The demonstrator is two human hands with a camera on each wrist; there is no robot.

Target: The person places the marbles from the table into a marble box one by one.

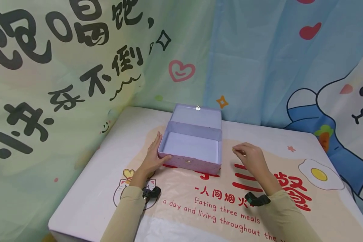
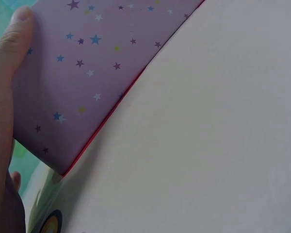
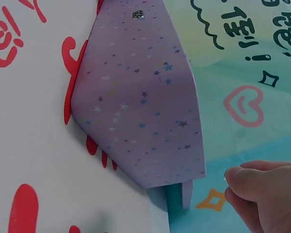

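A pale purple box (image 1: 190,163) with small printed stars stands on the table, its hinged lid (image 1: 196,116) tipped back. Its inside is bare lilac. At the box's front left corner rests my left hand (image 1: 152,156), fingers straight along the left side and thumb on the front wall. The left wrist view shows that thumb (image 2: 14,43) against the starry front. My right hand (image 1: 251,157) is raised right of the box, apart from it. Thumb and forefinger pinch a tiny shiny thing (image 3: 226,176), too small and too covered to name.
The white tabletop (image 1: 87,201) carries a printed cloth (image 1: 211,188) with red lettering, a cat and a fried egg. Behind it hang a green-yellow printed curtain (image 1: 78,84) and a blue one (image 1: 245,67). A small metal clasp (image 1: 188,161) sits on the box's front.
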